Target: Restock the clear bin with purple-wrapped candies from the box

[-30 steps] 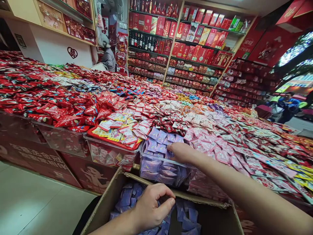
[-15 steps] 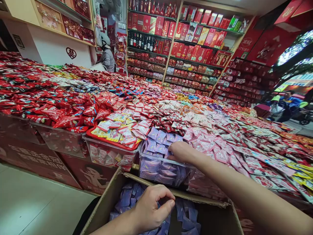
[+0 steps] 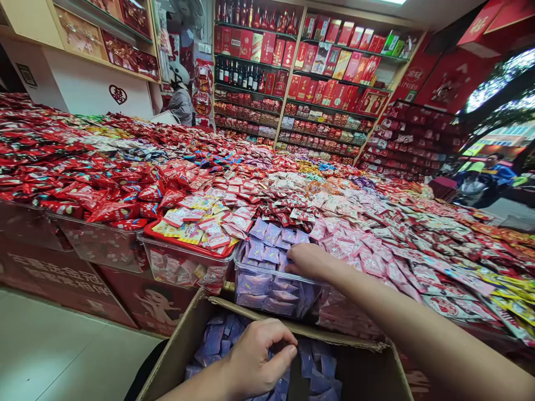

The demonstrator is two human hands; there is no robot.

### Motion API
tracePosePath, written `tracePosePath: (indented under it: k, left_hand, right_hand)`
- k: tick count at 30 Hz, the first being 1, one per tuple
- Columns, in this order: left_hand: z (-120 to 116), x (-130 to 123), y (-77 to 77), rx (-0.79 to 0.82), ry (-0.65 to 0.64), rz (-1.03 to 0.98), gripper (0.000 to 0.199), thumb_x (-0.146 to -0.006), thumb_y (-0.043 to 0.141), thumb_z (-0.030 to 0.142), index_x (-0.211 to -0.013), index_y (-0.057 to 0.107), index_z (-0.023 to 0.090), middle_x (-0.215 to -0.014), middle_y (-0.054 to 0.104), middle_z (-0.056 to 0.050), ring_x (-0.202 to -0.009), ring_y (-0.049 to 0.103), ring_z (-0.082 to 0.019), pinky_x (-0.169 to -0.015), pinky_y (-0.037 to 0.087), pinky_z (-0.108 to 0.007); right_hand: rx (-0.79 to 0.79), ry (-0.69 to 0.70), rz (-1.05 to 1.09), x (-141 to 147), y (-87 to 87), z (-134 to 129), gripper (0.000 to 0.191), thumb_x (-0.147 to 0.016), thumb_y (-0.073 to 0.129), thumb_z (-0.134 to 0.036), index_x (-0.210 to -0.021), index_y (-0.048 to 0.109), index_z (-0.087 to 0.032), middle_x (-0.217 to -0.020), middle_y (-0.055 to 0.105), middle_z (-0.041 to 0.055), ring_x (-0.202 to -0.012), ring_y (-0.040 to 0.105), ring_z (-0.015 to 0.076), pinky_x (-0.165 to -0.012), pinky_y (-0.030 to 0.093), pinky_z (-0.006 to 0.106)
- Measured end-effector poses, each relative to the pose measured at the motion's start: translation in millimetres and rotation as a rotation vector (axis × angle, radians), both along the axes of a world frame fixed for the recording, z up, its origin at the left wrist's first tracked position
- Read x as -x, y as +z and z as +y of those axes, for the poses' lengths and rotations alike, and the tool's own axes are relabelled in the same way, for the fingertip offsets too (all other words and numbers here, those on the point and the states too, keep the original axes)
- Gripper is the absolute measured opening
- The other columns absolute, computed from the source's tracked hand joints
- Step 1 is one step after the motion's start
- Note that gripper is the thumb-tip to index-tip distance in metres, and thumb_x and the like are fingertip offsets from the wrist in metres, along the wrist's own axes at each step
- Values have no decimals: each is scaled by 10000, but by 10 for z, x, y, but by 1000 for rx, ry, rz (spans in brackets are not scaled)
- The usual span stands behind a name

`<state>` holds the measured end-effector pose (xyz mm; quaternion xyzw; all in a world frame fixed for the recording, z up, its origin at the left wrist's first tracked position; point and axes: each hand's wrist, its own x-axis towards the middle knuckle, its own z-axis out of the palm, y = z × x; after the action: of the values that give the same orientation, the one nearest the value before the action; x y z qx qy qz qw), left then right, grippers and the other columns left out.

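Clock centred on the left hand (image 3: 264,355), twelve pointing to the back of the shop.

Left hand is hanging over an open brown cardboard box (image 3: 371,365). Its visible fingers are curling loosely, the thumb tip lying near the forefinger tip, nothing showing between the two; whether the palm is hiding anything, cannot tell. Small purple pillow-shaped wrapped packets (image 3: 212,338) are lying loose in the box, at ten and four.

At twelve, just beyond the box's far edge, a clear plastic rectangular bin (image 3: 267,272) is holding more of the same purple packets, lying in rows and rising above the rim. Right hand (image 3: 310,262) is reaching into it at one, palm down, touching the top layer. Its fingertips are sinking out of sight among the wrappers; cannot tell whether they are grasping a packet.

At eleven, a clear bin with a red plastic rim (image 3: 190,245) is standing beside the purple one, bearing yellow and white packets. Glossy red packets (image 3: 111,211) are heaping at ten, pale pink packets (image 3: 355,248) at half past one. Farther off at eleven, a person in a grey jacket (image 3: 180,104) is wearing a helmet.
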<state>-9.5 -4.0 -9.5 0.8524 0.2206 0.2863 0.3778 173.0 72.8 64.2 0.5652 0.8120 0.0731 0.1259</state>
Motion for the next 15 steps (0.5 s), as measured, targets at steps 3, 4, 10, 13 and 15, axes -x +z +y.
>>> tracePosePath:
  k: [3, 4, 10, 13, 15]
  left_hand:
    - [-16, 0, -14, -9, -13, -3, 108, -740, 482, 151, -755, 589, 147, -677, 593, -28, -654, 532, -128, -600, 373, -199]
    - [-20, 0, -23, -14, -16, -6, 106, -738, 482, 147, -753, 587, 148, -674, 592, -27, -655, 531, -128, -603, 373, -200]
    - [-2, 7, -61, -46, -19, 3, 101, -730, 484, 139, -757, 581, 148, -673, 591, -29, -644, 528, -129, -591, 373, -202]
    - [12, 10, -51, -55, 31, -1, 111, -749, 470, 152, -770, 579, 153, -661, 589, -27, -623, 526, -125, -571, 370, -199]
    - [15, 8, -52, -58, 57, -15, 113, -755, 468, 164, -773, 579, 153, -651, 592, -29, -606, 528, -122, -558, 371, -196]
  right_hand:
    - [-14, -7, 27, -3, 14, 12, 282, -726, 498, -370, -793, 648, -142, -818, 665, 120, -776, 605, 231, -605, 424, 265]
    - [-21, -11, 38, 0, 44, 6, 273, -727, 502, -365, -784, 647, -141, -811, 663, 119, -769, 605, 229, -599, 420, 263]
    - [-122, -26, 292, 30, 432, -493, 235, -798, 427, -298, -775, 615, -159, -742, 636, 61, -677, 569, 156, -577, 382, 235]
    - [209, -8, 694, 50, 346, -994, 150, -756, 487, -226, -691, 613, -174, -588, 589, -17, -542, 519, 97, -486, 354, 191]
    - [535, -39, 895, 99, 79, -1269, 85, -697, 577, -238, -677, 626, -171, -588, 587, -40, -545, 526, 90, -474, 370, 174]
